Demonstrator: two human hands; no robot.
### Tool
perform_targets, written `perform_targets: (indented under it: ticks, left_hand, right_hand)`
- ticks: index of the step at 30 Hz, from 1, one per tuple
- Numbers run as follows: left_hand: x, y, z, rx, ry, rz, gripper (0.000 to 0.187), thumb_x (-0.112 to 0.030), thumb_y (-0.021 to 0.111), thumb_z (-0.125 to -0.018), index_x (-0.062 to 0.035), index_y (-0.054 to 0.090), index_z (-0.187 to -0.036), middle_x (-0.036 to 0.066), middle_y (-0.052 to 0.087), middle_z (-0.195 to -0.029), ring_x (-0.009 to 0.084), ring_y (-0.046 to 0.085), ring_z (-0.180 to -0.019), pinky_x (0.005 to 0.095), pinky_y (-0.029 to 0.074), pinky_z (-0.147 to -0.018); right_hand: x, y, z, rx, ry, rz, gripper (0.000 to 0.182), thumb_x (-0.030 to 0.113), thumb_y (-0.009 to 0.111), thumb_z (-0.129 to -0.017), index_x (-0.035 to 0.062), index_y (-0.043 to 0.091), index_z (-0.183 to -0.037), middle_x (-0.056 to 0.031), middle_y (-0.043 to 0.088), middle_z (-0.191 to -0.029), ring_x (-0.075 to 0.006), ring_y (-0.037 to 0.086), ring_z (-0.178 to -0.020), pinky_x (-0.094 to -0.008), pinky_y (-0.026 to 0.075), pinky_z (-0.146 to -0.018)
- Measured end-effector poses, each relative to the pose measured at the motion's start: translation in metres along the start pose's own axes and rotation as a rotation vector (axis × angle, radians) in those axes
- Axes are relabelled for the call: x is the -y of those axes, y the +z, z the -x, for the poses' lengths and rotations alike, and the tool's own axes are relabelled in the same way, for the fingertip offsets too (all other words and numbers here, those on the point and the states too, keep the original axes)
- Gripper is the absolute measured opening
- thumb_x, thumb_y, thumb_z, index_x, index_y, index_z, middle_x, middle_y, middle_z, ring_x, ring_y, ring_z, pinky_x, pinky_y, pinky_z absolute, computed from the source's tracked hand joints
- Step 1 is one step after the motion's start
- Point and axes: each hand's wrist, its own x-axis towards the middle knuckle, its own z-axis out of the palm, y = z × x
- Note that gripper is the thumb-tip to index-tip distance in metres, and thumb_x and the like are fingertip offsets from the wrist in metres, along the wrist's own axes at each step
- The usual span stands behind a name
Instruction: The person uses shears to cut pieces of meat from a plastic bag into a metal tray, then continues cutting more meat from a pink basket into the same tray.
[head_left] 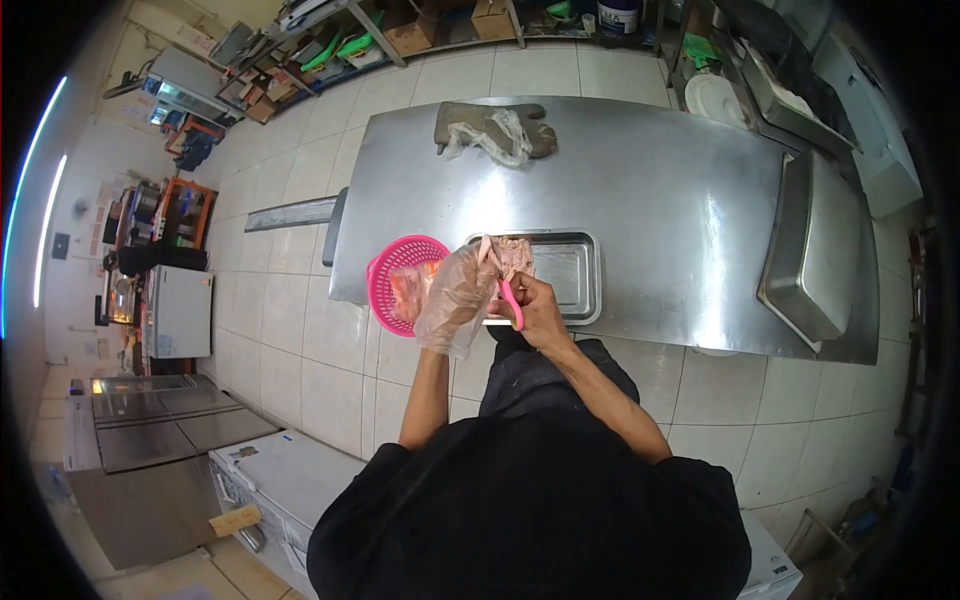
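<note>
My left hand (460,290) wears a loose clear plastic glove. Its fingers are closed on a pale piece of raw meat (487,250), held over the left end of a shallow metal tray (597,280). Pink-handled scissors (511,304) are gripped in my right hand (538,313), which is bare and close beside the left; the blades are hidden by the hands and meat. Cut pale meat pieces (516,254) lie in the tray's left part. Left of the tray, a pink perforated basket (378,290) contains more raw meat (405,290), some of it behind the glove.
The steel table (660,200) bears a dark work glove (465,127) with crumpled clear plastic (505,140) at its far edge. A deep metal pan (815,250) stands at the right end. A chest freezer (290,480) is behind me on the left.
</note>
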Motion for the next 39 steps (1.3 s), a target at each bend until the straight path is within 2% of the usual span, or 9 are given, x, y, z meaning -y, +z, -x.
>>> perform_targets:
  ticks: [4, 12, 17, 20, 24, 31, 34, 37, 39]
  left_hand:
    - [-0.003, 0.000, 0.000, 0.025, -0.014, 0.053, 0.026, -0.027, 0.053, -0.088, -0.0016, 0.055, -0.091, 0.014, 0.054, -0.071, 0.0261, 0.051, -0.060, 0.0363, 0.042, -0.057]
    - [-0.006, 0.001, 0.007, 0.015, -0.006, 0.144, 0.026, -0.024, 0.058, -0.085, -0.0006, 0.057, -0.095, 0.012, 0.056, -0.077, 0.0261, 0.053, -0.066, 0.0335, 0.044, -0.063]
    - [0.012, 0.004, -0.003, 0.060, 0.224, -0.219, 0.024, -0.020, 0.059, -0.083, 0.0002, 0.057, -0.095, 0.015, 0.058, -0.080, 0.0320, 0.055, -0.071, 0.0369, 0.045, -0.064]
    - [0.011, 0.001, -0.007, 0.115, 0.117, -0.165, 0.024, -0.018, 0.059, -0.081, 0.0003, 0.057, -0.098, 0.017, 0.058, -0.082, 0.0348, 0.055, -0.074, 0.0400, 0.045, -0.064]
    - [0.007, 0.006, -0.005, 0.035, 0.411, -0.460, 0.023, -0.020, 0.056, -0.083, 0.0004, 0.056, -0.092, 0.020, 0.057, -0.080, 0.0377, 0.055, -0.074, 0.0437, 0.044, -0.065]
    - [-0.006, 0.000, -0.007, 0.152, 0.083, -0.281, 0.025, -0.022, 0.054, -0.084, 0.0024, 0.055, -0.092, 0.021, 0.057, -0.079, 0.0384, 0.054, -0.074, 0.0447, 0.043, -0.065]
    - [0.012, 0.006, -0.007, 0.110, 0.360, -0.531, 0.025, -0.021, 0.055, -0.084, 0.0014, 0.055, -0.094, 0.020, 0.058, -0.080, 0.0377, 0.054, -0.075, 0.0443, 0.043, -0.066]
    - [0.024, 0.012, -0.009, 0.020, 0.419, -0.373, 0.025, -0.021, 0.055, -0.085, 0.0011, 0.056, -0.096, 0.019, 0.058, -0.079, 0.0365, 0.055, -0.075, 0.0441, 0.043, -0.066]
    - [0.026, 0.008, -0.009, 0.125, 0.260, -0.256, 0.024, -0.020, 0.055, -0.085, 0.0006, 0.056, -0.096, 0.018, 0.058, -0.079, 0.0364, 0.055, -0.076, 0.0441, 0.043, -0.066]
  right_hand:
    - [0.016, 0.010, -0.002, -0.008, -0.057, -0.093, 0.024, 0.009, 0.074, -0.075, 0.0061, 0.052, -0.084, 0.0017, 0.055, -0.073, -0.0040, 0.052, -0.066, -0.0174, 0.043, -0.060]
    - [0.003, 0.008, 0.000, 0.000, 0.001, -0.162, 0.024, 0.023, 0.070, -0.081, 0.0056, 0.055, -0.089, 0.0026, 0.055, -0.078, -0.0057, 0.053, -0.067, -0.0186, 0.046, -0.065]
    - [-0.008, -0.002, -0.005, -0.007, -0.007, -0.318, 0.021, 0.019, 0.069, -0.080, 0.0038, 0.057, -0.089, 0.0006, 0.058, -0.080, -0.0064, 0.055, -0.068, -0.0185, 0.046, -0.062]
    - [-0.014, -0.009, -0.005, -0.015, 0.080, -0.251, 0.021, 0.017, 0.069, -0.079, 0.0035, 0.057, -0.090, -0.0005, 0.058, -0.083, -0.0071, 0.055, -0.069, -0.0193, 0.046, -0.063]
    - [-0.009, -0.003, -0.009, -0.060, 0.001, -0.333, 0.030, 0.032, 0.068, -0.081, 0.0053, 0.058, -0.088, 0.0008, 0.056, -0.076, -0.0059, 0.051, -0.063, -0.0179, 0.042, -0.059]
    - [-0.006, -0.011, -0.002, -0.009, 0.103, -0.240, 0.038, 0.043, 0.066, -0.080, 0.0069, 0.057, -0.087, 0.0025, 0.054, -0.075, -0.0048, 0.050, -0.066, -0.0183, 0.039, -0.061]
    - [-0.005, -0.009, -0.006, 0.007, 0.086, -0.302, 0.037, 0.042, 0.067, -0.081, 0.0073, 0.057, -0.086, 0.0029, 0.054, -0.073, -0.0042, 0.049, -0.064, -0.0174, 0.038, -0.058]
    - [-0.003, -0.011, -0.007, 0.046, 0.091, -0.318, 0.037, 0.042, 0.067, -0.080, 0.0071, 0.057, -0.086, 0.0028, 0.055, -0.073, -0.0043, 0.049, -0.064, -0.0181, 0.039, -0.059]
    - [-0.009, -0.013, -0.007, 0.024, 0.050, -0.211, 0.038, 0.043, 0.067, -0.080, 0.0064, 0.057, -0.088, 0.0018, 0.056, -0.077, -0.0051, 0.051, -0.068, -0.0194, 0.042, -0.063]
